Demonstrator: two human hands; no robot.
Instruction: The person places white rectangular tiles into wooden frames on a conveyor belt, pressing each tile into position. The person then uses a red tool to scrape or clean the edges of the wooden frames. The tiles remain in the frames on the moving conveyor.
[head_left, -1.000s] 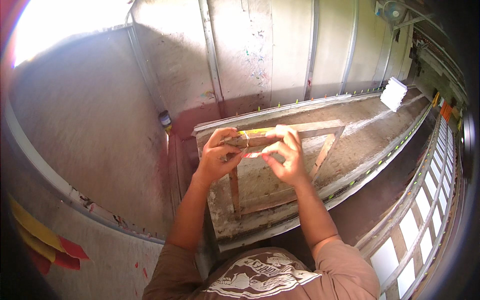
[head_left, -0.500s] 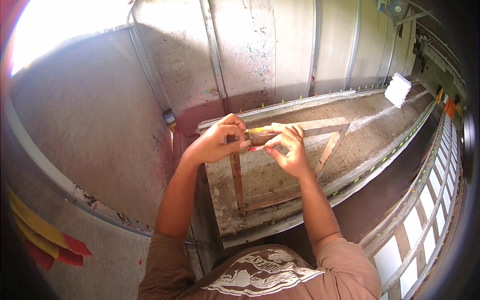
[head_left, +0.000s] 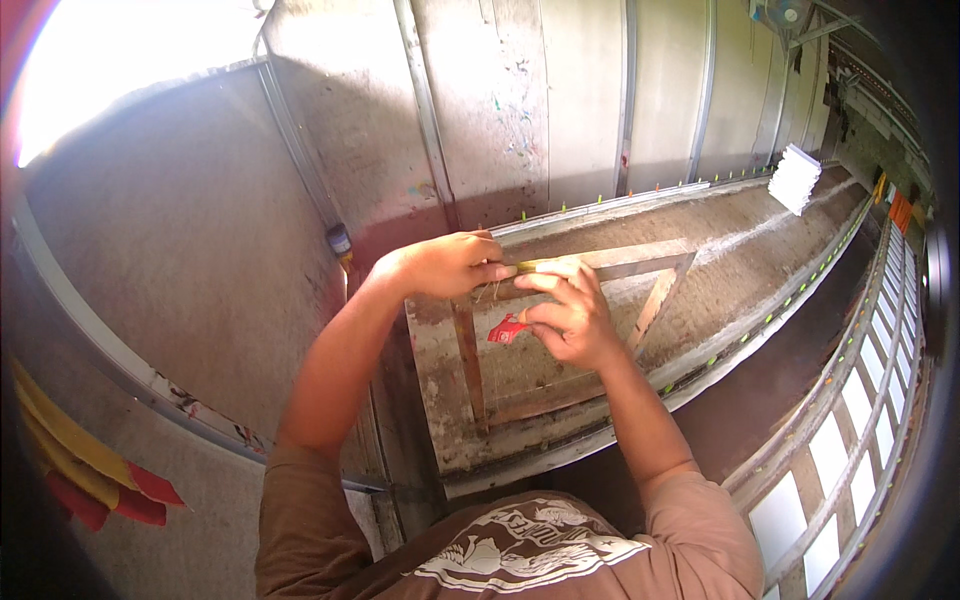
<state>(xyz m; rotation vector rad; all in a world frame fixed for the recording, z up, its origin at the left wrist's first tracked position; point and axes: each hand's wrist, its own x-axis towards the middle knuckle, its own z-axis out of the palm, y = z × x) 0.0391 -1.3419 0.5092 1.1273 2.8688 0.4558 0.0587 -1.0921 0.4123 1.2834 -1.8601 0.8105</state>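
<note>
A small red packet (head_left: 507, 329) with pale print hangs from the lower fingers of my right hand (head_left: 575, 315), which is closed on it. My left hand (head_left: 450, 264) is closed in a pinch, and thin strands (head_left: 488, 291) dangle below its fingertips; what else it grips is hidden. A narrow yellowish strip (head_left: 526, 267) runs between the fingertips of both hands. Both hands hover above the upper left part of a wooden frame (head_left: 650, 258), which lies on a long, stained table (head_left: 760, 240).
A white stack (head_left: 796, 180) stands at the table's far end. Small green pegs (head_left: 752, 312) line its edges. A paintbrush (head_left: 341, 243) is at the wall's corner. Yellow and red cloths (head_left: 90, 460) hang at left; a rack with white panels (head_left: 828, 455) runs along the right.
The red packet has dropped lower and now hangs from my right fingers, away from the left hand. My left hand has turned, its fingers closing, and thin strands show beneath it.
</note>
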